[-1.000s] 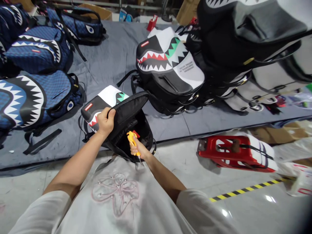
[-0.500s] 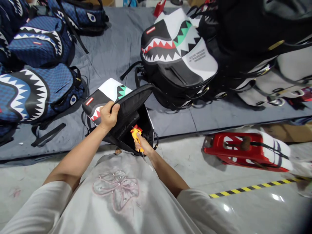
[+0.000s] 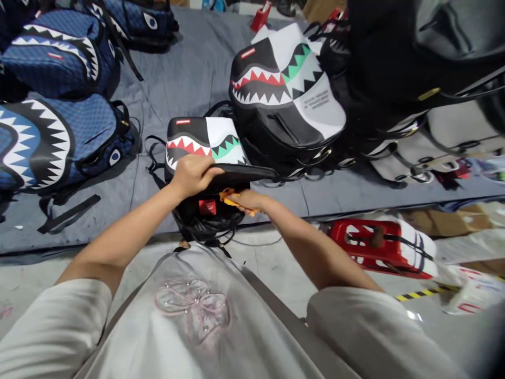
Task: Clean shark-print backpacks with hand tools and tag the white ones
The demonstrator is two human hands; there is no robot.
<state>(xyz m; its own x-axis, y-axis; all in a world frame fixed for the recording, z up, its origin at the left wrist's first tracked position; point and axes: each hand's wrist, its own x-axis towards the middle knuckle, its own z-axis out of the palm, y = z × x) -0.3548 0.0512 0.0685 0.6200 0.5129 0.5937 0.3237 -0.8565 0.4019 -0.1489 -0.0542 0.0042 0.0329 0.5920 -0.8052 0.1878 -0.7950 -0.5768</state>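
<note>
A backpack [image 3: 189, 126] with a red, white, black and green shark-mouth print sits before me, its top pulled open. Gripping the lifted edge of the opening is my left hand [image 3: 194, 178], fingers curled over it. My right hand [image 3: 249, 200] is closed around an orange tagging gun [image 3: 229, 197], whose thin tip points left inside the opening. A small red label [image 3: 207, 207] shows against the black lining, just left of the tool. The fingers partly hide the tool's handle.
A similar, larger backpack [image 3: 290, 89] lies behind to the right, beside stacked black and grey bags. Blue shark-print backpacks [image 3: 90, 131] line the left. Grey cloth [image 3: 189, 52] covers the table. A red-and-white stool-like object [image 3: 374, 245] is on the floor at right.
The open backpack has turned and shifted right, so its front print shows more fully. The red label inside is now exposed. The orange tool now points left rather than upward.
</note>
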